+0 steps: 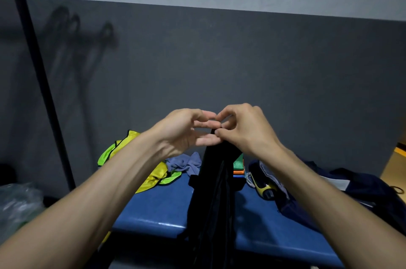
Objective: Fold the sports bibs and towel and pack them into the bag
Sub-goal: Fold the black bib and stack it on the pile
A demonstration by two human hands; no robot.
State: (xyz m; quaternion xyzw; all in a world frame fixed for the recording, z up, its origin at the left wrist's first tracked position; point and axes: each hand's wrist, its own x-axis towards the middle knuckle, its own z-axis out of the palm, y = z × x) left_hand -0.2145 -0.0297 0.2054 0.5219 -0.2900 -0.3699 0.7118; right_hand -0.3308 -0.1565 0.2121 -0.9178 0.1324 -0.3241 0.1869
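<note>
fingers [216, 133] of right hand [246, 130] pinching black bib [215, 181], left hand [186, 131] touching

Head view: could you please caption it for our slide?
Both hands lift a black bib above a blue bench.

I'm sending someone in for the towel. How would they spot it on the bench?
On the blue bench against the grey wall, look left of the hanging black cloth. The towel is the crumpled grey-blue heap beside the yellow and green bibs: dull and soft, not bright or shiny.
</note>
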